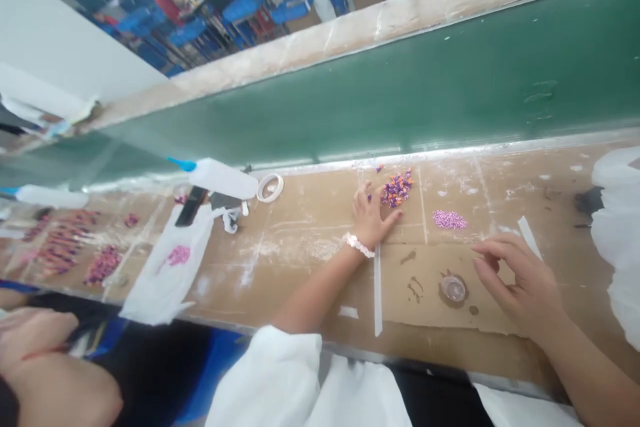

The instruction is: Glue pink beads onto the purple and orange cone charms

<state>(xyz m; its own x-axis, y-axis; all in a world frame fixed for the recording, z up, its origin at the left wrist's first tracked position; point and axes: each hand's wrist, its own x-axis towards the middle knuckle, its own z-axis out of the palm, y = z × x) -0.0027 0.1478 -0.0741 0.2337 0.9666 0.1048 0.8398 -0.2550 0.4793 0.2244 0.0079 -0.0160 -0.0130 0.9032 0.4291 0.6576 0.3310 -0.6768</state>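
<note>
Right, from my remote seat I'm looking down a long green conveyor belt running beside a tan cardboard-topped workbench, with blue plastic crates and people at work well beyond it on the far side. Toward the left end of the bench, rows of small purple-pink pieces are lying spread out. A white plastic bag with pink beads on it is lying nearer me, while a white squeeze bottle with a blue nozzle and a white tape roll are sitting toward the far edge. The person's left hand, wearing a white beaded bracelet, is resting flat with its fingers spread, gripping nothing, just beside a small heap of purple and orange pieces. A mound of lilac beads is lying to the heap's right. The right hand is curving half-closed, holding nothing I can see, near a small round clear dish on the cardboard.
</note>
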